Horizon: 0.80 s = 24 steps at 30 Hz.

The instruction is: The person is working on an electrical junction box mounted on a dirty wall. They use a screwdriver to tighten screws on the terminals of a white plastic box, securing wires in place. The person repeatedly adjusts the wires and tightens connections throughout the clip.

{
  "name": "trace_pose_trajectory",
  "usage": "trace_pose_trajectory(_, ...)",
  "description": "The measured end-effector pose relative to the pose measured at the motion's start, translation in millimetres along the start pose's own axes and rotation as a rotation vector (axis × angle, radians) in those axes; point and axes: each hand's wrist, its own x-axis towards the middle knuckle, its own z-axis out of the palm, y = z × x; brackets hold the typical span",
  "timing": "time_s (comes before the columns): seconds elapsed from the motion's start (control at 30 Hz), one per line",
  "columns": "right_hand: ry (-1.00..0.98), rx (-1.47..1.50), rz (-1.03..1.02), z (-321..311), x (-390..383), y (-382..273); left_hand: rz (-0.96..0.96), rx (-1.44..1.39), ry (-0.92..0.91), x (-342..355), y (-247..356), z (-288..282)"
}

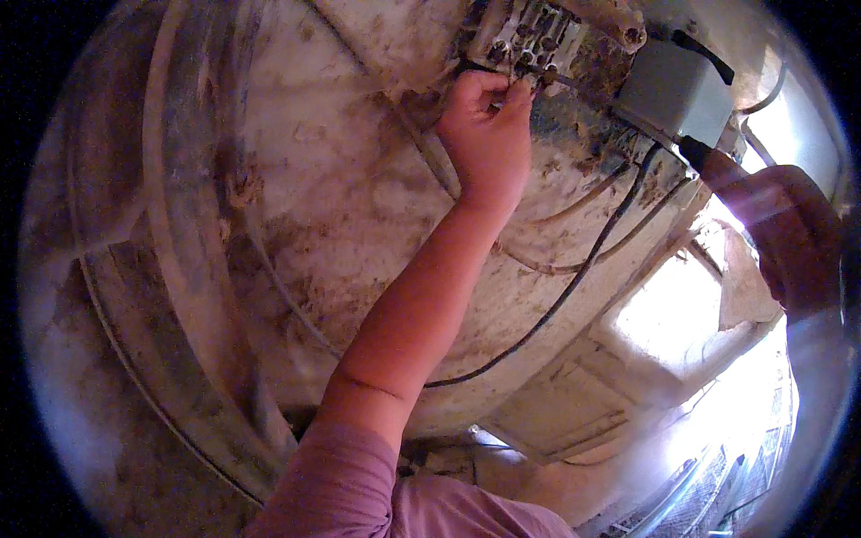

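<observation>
My left hand (489,134) reaches up to the lower edge of a dirty metal terminal block (535,38) with screws. Its thumb and fingertips are pinched together there, and what lies between them is too small to make out. At the right, my right hand (794,215) is closed around the dark handle of a screwdriver (693,152). The screwdriver's thin shaft slants up and left in front of a grey box toward the block, close to my left fingertips. Whether its tip sits in a screw cannot be made out.
A grey box (679,90) with a black strap is mounted right of the block. A black cable (587,264) and brown wires loop below it over the stained wall panel (350,179). Curved metal ribs (175,269) run down the left. Bright light comes through openings at the lower right.
</observation>
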Motion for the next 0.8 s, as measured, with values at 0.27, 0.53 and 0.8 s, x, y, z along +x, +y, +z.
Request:
trace_pose_trajectory(0.27,-0.004,0.321,0.242,-12.0,4.7,9.7,-0.093,-0.102,0.013,-2.7,1.9,12.0)
trace_pose_trajectory(0.53,0.028,0.276,0.162,-18.2,5.3,14.5,-0.007,0.005,0.012,0.5,-5.7,-0.6)
trace_pose_trajectory(0.8,-0.060,-0.244,-0.061,-27.8,-8.6,1.5,-0.072,-0.064,0.015,-3.4,2.7,9.3)
